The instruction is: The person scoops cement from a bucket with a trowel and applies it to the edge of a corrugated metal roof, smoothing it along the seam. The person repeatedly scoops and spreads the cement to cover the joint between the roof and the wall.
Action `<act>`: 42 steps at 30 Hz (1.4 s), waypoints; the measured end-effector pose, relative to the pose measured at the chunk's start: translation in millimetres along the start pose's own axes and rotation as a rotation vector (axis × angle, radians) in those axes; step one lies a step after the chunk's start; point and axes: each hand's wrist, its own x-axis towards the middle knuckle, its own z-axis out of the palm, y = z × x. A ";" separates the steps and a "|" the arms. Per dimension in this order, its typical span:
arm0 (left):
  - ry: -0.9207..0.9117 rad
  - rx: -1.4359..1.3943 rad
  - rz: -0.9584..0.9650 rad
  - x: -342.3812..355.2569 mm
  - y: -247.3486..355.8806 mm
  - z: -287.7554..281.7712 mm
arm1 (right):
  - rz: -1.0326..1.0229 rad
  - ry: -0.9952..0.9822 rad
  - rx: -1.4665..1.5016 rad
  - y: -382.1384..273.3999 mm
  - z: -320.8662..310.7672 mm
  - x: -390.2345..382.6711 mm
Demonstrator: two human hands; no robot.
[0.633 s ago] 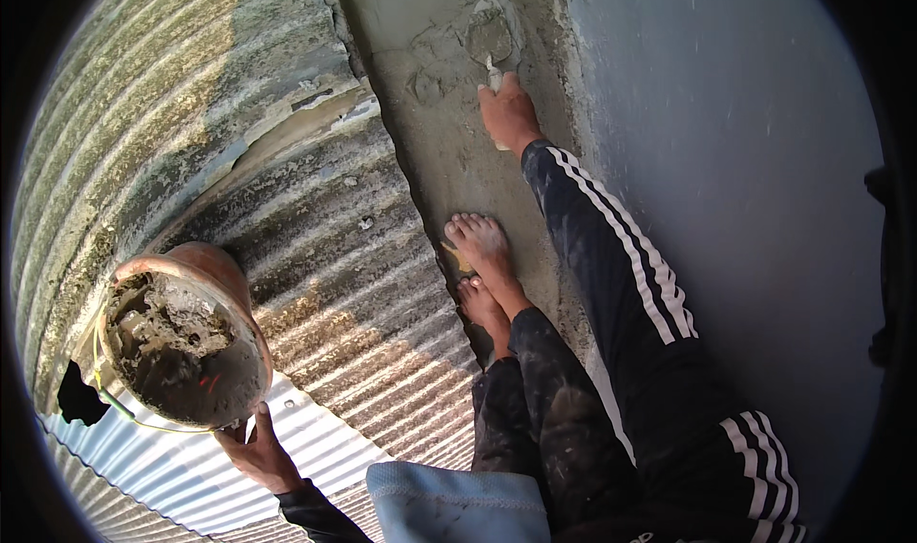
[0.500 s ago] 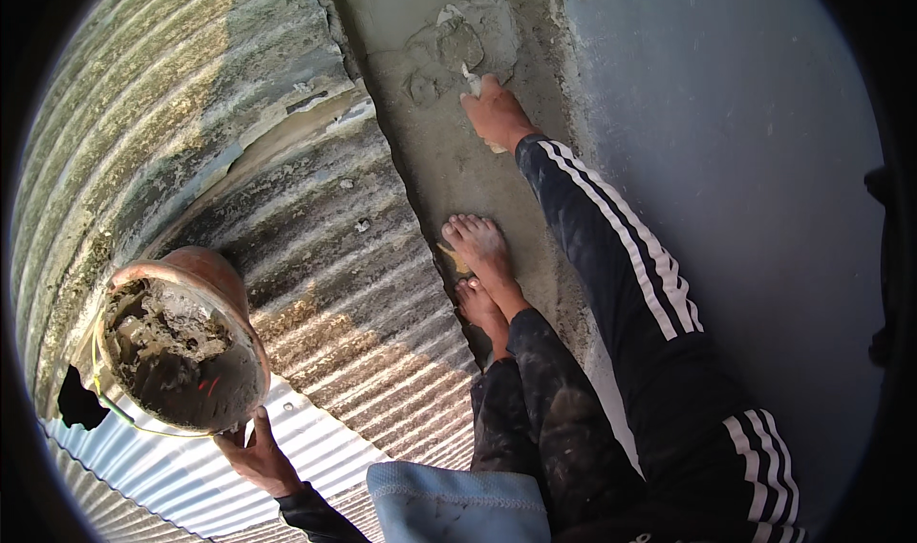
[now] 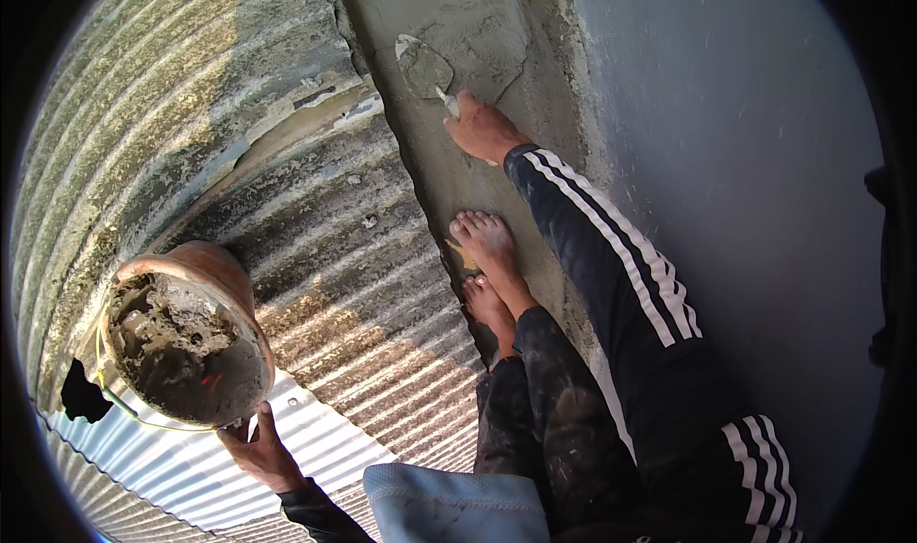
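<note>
My right hand [image 3: 485,129] is closed round the handle of a trowel [image 3: 424,68], whose rounded blade is coated in grey mortar and lies against the wet mortar [image 3: 485,32] on the narrow ledge. At lower left, my left hand [image 3: 264,453] grips the rim of an orange-brown bucket [image 3: 218,274], thumb up at the edge and fingers partly hidden below. The bucket leans with its mouth toward me. Lumpy wet mortar [image 3: 177,319] fills part of it, and a thin yellow-green handle hangs along its near side.
Corrugated roofing sheets [image 3: 315,218] spread over the left side, with a ragged edge along the ledge. A grey-blue wall [image 3: 735,161] rises on the right. My bare feet [image 3: 487,247] stand on the ledge [image 3: 535,228]. A dark hole [image 3: 84,392] shows beside the bucket.
My right hand has drawn the trowel toward the left and nearer to me, leaving the mortar patch smoother. My left hand and the bucket stay nearly in place.
</note>
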 end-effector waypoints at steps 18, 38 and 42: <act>0.017 0.090 0.009 0.7 -2.7 -2.6 | 0.243 0.303 0.296 59.3 25.7 -88.0; 0.099 0.439 0.106 5.5 -12.7 -11.8 | 0.027 -0.069 0.008 17.6 23.6 -32.0; 0.114 0.471 0.152 6.5 -6.2 -11.1 | 0.086 -0.175 -0.045 19.3 52.2 -136.8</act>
